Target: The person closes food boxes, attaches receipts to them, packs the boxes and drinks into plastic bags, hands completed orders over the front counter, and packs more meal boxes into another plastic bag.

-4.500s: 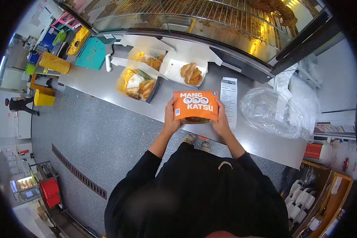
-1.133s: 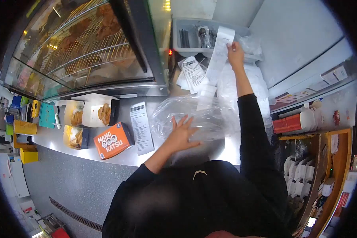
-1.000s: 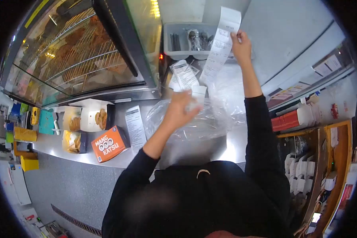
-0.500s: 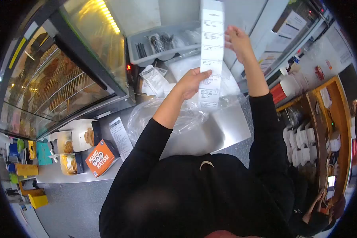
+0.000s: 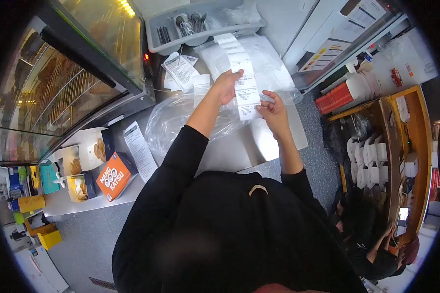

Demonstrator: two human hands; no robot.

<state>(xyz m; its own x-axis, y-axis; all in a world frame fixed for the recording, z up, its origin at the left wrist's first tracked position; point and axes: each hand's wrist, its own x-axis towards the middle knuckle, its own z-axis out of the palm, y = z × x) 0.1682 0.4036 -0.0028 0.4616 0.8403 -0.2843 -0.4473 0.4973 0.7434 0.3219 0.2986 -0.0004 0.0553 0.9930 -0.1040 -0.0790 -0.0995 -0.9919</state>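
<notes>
A long white printed receipt (image 5: 245, 85) hangs in front of me above the steel counter. My left hand (image 5: 226, 88) is closed on its left edge, thumb across the print. At the lower right edge, the thumb of my right hand (image 5: 275, 115) presses on the paper, its upper fingers partly raised; the fingertips behind the strip are hidden. Beneath the receipt lie clear plastic bags (image 5: 173, 128) and a stack of white plastic packaging (image 5: 271, 58). More printed receipts (image 5: 180, 71) rest on the counter left of my left hand.
A grey tub (image 5: 173, 45) holds black cutlery at the back. Left stands a glass heated cabinet (image 5: 68, 83). An orange-and-white box (image 5: 115, 178), open food boxes (image 5: 90, 151) and another receipt (image 5: 140, 150) sit on the counter (image 5: 225, 158). A co-worker (image 5: 371, 239) is at lower right.
The receipt has come down and nearer to me, its top now tilting away. My right hand has moved from beside its upper part down to its lower right edge.
</notes>
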